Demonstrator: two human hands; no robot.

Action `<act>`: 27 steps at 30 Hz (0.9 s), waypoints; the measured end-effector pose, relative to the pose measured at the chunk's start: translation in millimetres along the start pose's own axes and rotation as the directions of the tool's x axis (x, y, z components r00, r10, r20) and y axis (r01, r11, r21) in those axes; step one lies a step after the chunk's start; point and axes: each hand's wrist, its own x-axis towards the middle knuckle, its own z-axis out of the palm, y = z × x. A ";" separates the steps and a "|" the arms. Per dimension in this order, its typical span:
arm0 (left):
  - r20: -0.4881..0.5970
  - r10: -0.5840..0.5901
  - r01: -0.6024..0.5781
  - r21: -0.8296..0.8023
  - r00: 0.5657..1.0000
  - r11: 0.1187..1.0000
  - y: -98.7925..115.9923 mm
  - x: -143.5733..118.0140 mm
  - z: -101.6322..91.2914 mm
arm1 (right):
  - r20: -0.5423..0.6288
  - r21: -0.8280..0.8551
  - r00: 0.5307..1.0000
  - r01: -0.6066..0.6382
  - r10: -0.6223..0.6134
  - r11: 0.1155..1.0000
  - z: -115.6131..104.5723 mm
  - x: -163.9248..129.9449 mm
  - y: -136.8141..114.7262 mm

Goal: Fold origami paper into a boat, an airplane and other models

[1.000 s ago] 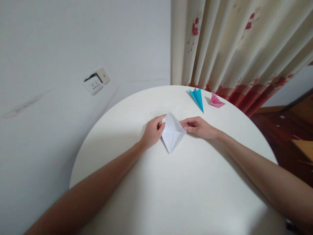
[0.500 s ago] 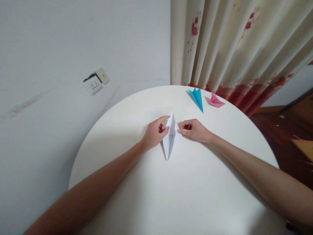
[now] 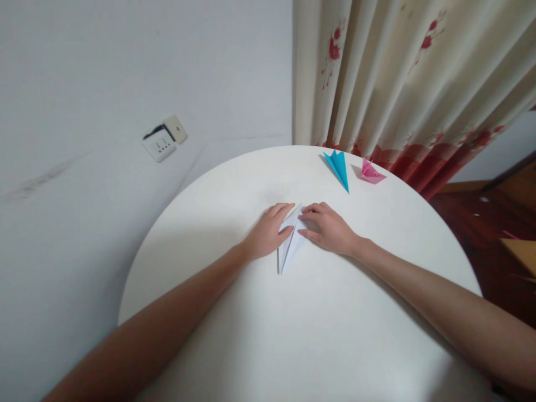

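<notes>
A white folded paper lies flat on the round white table, narrowed to a long point toward me. My left hand presses its left flap with flat fingers. From the other side, my right hand lies palm down on the right flap. The fingertips of both hands nearly meet at the paper's far tip. Most of the paper's upper part is hidden under the hands.
A blue folded paper shape and a pink folded paper shape rest near the table's far edge. Behind them hangs a cream curtain with red flowers. A wall socket sits on the white wall at left.
The paper went from a wide open kite to a narrow flat shape. Both hands moved inward and flattened down on it.
</notes>
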 end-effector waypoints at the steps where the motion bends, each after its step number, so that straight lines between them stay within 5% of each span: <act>1: 0.048 0.009 -0.010 0.039 0.999 0.999 -0.5 -0.6 -0.1 | 0.021 -0.027 1.000 0.010 -0.009 1.000 -1.0 -0.6 -1.9; 9: 0.289 -0.026 -0.024 0.168 0.957 0.985 4.5 -2.7 -4.5 | 0.099 -0.190 0.994 -0.033 0.052 0.981 3.3 -7.8 -15.8; 18: 0.300 -0.086 0.051 0.123 0.950 0.991 6.7 -2.9 -7.0 | 0.195 -0.224 0.976 -0.056 0.101 0.973 10.7 -10.0 -9.0; 27: 0.379 -0.002 -0.112 0.279 0.925 0.954 10.5 -8.1 -6.6 | 0.213 -0.206 0.972 -0.058 0.103 0.977 11.5 -9.4 -6.8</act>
